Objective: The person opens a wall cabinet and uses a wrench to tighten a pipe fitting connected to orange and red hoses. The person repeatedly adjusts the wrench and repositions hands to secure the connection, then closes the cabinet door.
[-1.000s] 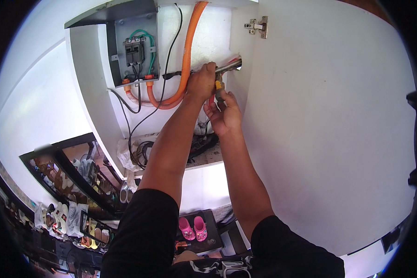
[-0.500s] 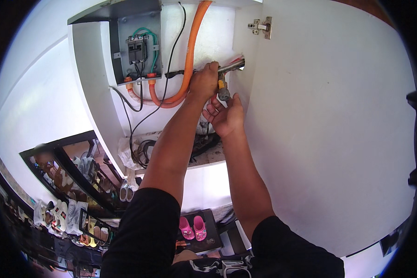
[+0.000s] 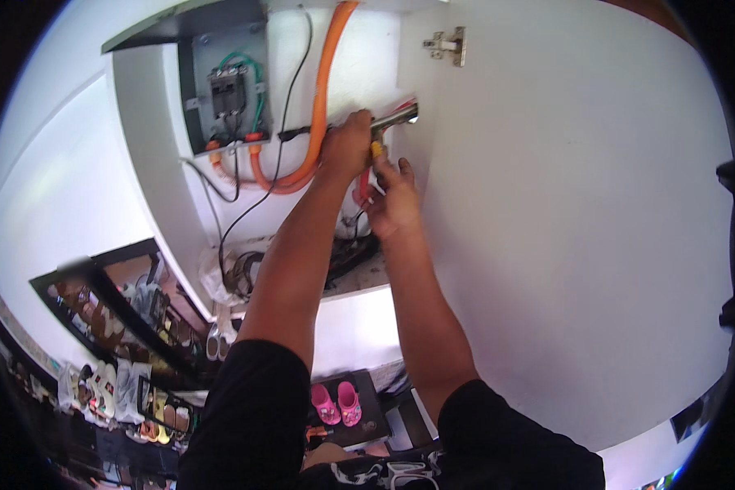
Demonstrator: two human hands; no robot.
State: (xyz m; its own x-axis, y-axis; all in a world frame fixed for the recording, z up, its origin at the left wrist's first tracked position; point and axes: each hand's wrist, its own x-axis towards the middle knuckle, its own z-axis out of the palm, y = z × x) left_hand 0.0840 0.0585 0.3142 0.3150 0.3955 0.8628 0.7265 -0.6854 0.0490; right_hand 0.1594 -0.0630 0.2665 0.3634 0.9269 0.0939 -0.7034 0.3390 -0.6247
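My left hand (image 3: 348, 147) is closed round a long tool with a silver metal barrel (image 3: 396, 118). Its black end (image 3: 294, 134) sticks out left of the fist, behind the orange conduit. Below the barrel hangs a short stem with a yellow band (image 3: 376, 150). Just under it my right hand (image 3: 396, 206) has its fingers up round the stem's lower end, which they mostly hide; the thumb stands apart. A narrow red piece (image 3: 363, 184) shows beside the curled right fingers; its kind cannot be told. Reddish strands (image 3: 406, 104) show at the barrel's far end, by the cabinet's right wall.
A grey breaker box (image 3: 229, 96) with green and black wires is at the upper left. Orange corrugated conduit (image 3: 322, 90) and a thin black cable (image 3: 290, 114) cross the cabinet back. The white door (image 3: 580, 212) stands wide at right. Coiled cables (image 3: 245, 269) lie below; pink clogs (image 3: 349, 403) are underneath.
My right hand has risen from below the stem, and its fingers now overlap the lower end. The narrow red piece has come into sight. The whole view has shifted slightly.
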